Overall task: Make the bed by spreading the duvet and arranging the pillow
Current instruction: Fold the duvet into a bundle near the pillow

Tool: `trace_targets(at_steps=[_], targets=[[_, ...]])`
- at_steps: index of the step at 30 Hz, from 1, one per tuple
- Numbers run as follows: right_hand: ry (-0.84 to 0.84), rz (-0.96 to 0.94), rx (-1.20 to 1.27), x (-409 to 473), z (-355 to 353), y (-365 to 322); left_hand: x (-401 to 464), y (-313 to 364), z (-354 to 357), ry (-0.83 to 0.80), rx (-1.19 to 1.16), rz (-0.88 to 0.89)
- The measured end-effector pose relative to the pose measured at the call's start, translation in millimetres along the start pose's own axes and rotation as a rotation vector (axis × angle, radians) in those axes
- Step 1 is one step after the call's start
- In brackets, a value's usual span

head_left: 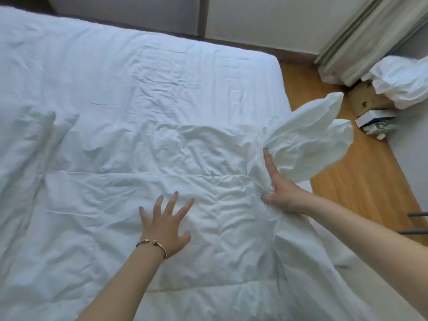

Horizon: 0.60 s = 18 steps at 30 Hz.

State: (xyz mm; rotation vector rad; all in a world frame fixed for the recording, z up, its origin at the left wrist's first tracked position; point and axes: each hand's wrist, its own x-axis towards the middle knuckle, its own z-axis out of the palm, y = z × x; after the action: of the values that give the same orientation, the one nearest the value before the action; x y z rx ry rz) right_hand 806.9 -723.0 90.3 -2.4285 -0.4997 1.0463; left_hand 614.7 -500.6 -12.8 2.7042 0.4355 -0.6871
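A white, wrinkled duvet (129, 140) covers most of the bed (276, 72). My left hand (165, 224), with a gold bracelet on the wrist, rests flat on the duvet with fingers spread apart. My right hand (281, 189) grips a bunched corner of the duvet (305, 140) near the bed's right side. That corner is lifted and sticks out over the floor. No pillow is clearly visible on the bed.
Wooden floor (361, 181) runs along the bed's right side. A heap of white bedding (400, 82) lies by the curtain (361, 35) at upper right, beside a cardboard box (366, 100) and a small white box (375, 120). The wall (266, 22) stands beyond the bed.
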Motion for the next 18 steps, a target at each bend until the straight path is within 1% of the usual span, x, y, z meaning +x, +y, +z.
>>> trace_targets(at_steps=[2,5,6,8,9,11,14,16,17,18], targets=[[0.043,0.011,-0.013,8,20,-50,-11,-39,-16,0.049,-0.011,0.005],[0.145,0.004,0.063,14,75,-123,-26,-96,-32,0.092,-0.087,-0.012],[0.138,-0.025,0.083,18,100,-147,-31,-115,-34,0.104,-0.086,-0.012],[0.075,-0.079,0.082,36,155,-183,-40,-159,-37,0.142,-0.020,-0.030],[0.036,-0.074,0.042,47,184,-193,-45,-184,-37,0.161,0.030,-0.054],[-0.003,0.017,-0.051,70,243,-205,-54,-236,-33,0.212,0.089,-0.132],[0.046,0.180,-0.123,102,304,-212,-58,-303,-28,0.272,0.095,-0.214],[0.083,0.208,-0.150,117,315,-219,-53,-332,-27,0.271,0.086,-0.191],[0.093,0.214,-0.166,118,314,-225,-51,-340,-27,0.298,0.040,-0.143],[0.096,0.219,-0.169,115,311,-234,-49,-343,-27,0.367,-0.005,-0.074]])
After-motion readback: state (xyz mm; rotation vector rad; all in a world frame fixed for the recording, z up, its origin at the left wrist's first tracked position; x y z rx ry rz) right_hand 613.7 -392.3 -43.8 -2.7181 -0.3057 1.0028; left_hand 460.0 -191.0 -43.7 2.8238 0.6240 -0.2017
